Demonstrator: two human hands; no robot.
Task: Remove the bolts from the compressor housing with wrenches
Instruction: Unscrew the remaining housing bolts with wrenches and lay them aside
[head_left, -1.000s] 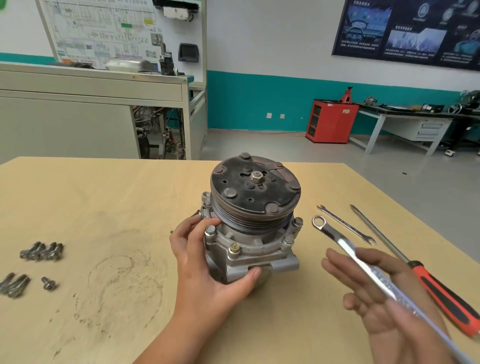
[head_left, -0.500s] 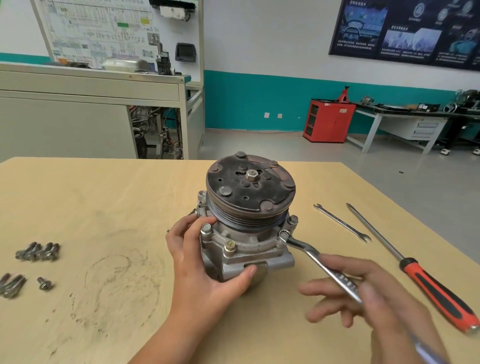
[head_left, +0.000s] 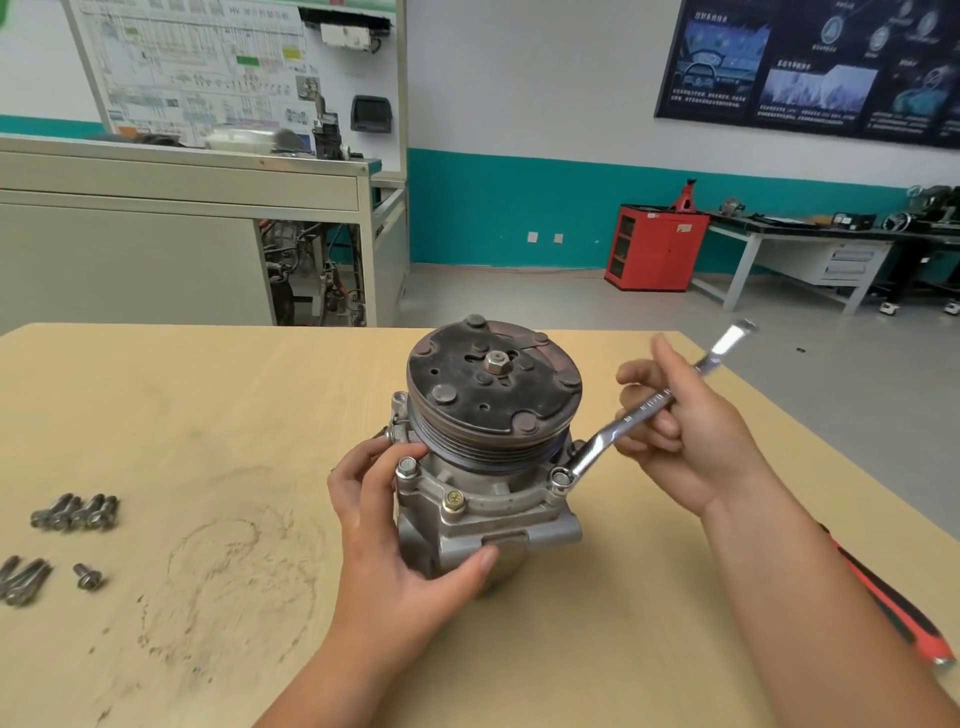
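Pale wooden tabletop (head_left: 208, 415) fills the lower frame, scuffed with dark grit at lower left. Behind it, at upper left, a grey metal workbench (head_left: 176, 182) backs onto a white wiring-diagram board (head_left: 208, 67). A teal band runs along the white wall, and a red metal cabinet (head_left: 655, 248) stands right of centre below a dark blue poster (head_left: 810, 67).

At the far left edge lie loose grey steel bolts: a row of four or so (head_left: 75, 513), a second bunch (head_left: 23, 581) below it, and one short bolt (head_left: 87, 577) just beside that bunch.

In the centre the left hand (head_left: 395, 551) grips the grey cast-metal compressor housing (head_left: 483, 512), which stands upright on the table. The fingers wrap its left side and the thumb presses across its lower front. A dark, rusty round pulley plate (head_left: 493, 384) tops it, tilted towards the camera.

On the flange, a grey hex bolt (head_left: 407, 467) sits just above the left fingers and a brass-coloured bolt (head_left: 453, 501) sits at the front. At the right corner, the ring end of a long chrome combination wrench (head_left: 644, 408) is seated over a third bolt (head_left: 561, 477).

The wrench slants up to the right, its open end blurred. The right hand (head_left: 691, 441), right of the housing and apart from it, holds the shaft in loosely curled fingers with the index finger raised.

At lower right, a red-and-black-handled screwdriver (head_left: 893, 608) lies partly behind the right forearm.
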